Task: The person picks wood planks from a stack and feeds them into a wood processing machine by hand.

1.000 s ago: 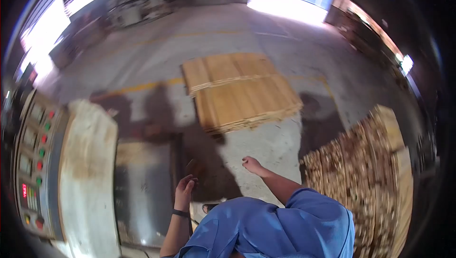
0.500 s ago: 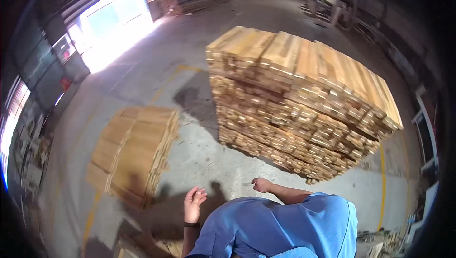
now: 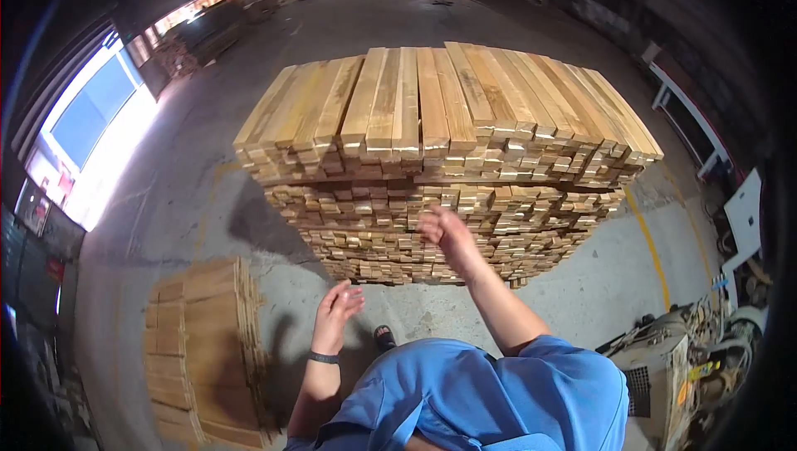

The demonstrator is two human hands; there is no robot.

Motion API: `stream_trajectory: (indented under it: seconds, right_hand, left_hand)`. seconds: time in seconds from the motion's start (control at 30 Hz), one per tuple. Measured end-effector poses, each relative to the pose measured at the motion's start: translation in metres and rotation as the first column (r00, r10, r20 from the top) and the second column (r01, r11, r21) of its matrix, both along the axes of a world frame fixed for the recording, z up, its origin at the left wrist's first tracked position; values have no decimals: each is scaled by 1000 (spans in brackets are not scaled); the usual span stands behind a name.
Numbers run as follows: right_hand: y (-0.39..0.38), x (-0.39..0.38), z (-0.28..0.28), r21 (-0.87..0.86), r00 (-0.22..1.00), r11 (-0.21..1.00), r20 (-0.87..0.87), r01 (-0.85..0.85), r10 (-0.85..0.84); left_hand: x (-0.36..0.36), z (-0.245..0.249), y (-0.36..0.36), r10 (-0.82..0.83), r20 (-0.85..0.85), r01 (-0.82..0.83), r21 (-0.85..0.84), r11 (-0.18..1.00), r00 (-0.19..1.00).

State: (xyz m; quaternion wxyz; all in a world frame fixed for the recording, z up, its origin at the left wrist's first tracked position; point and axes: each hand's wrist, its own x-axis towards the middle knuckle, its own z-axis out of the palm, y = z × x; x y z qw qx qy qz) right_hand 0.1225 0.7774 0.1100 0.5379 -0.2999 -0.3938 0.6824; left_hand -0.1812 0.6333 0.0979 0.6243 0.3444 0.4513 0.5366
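Right hand: your right hand (image 3: 449,235) is raised in front of you with the fingers loosely spread and nothing in its grasp. It is blurred, so the finger detail is soft.
Right hand's place: it shows against the near end face of the stack of sawn timber lengths (image 3: 432,111), about midway up. You cannot tell whether it touches the wood or is just short of it.
Left hand: your left hand (image 3: 339,308) is lower and nearer your body. It is open with the fingers slightly curled, empty, and over the bare concrete floor (image 3: 191,194). A black wristband (image 3: 322,357) sits on that wrist.
Stack: it stands straight ahead on the floor, many layers high, with the cut ends facing you and the top layer running away from you.
To your left: a low pile of flat boards (image 3: 199,351) lies on the floor, well apart from the stack.
Below: the toe of a dark shoe (image 3: 383,337) shows between your arms, above your blue shirt (image 3: 498,401).
To your right: a machine (image 3: 664,368) stands near a yellow floor line (image 3: 652,243).
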Motion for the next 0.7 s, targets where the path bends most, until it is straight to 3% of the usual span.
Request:
stream_trajectory:
  seconds: [0.07,0.13,0.2,0.27,0.33,0.43,0.57,0.7]
  right_hand:
    - [28,-1,29,-8,975,993,-188,116,-115]
    - [46,-6,56,-46,933,967,-258,249,-252]
    - [71,-8,62,-191,821,883,-326,428,-468]
    - [86,-10,66,-9,704,745,-322,667,-633]
    - [87,-16,97,84,666,666,-221,741,-712]
    - [101,-7,93,24,712,712,-76,702,-699]
    - [100,-12,109,-4,699,700,-44,714,-714]
    - [102,-7,104,-12,709,709,-27,705,-705]
  left_hand:
    - [-8,17,45,-76,74,73,42,996,994]
    - [-15,34,90,-118,149,111,57,992,982]
    - [-20,47,135,-143,226,129,78,989,964]
    - [-18,69,177,-138,114,119,159,980,984]
    - [-10,88,212,-101,-19,103,248,963,995]
    - [6,125,244,-142,-27,144,239,960,990]
    - [26,141,276,-216,-2,208,267,941,976]
    - [38,145,287,-168,82,147,214,966,982]
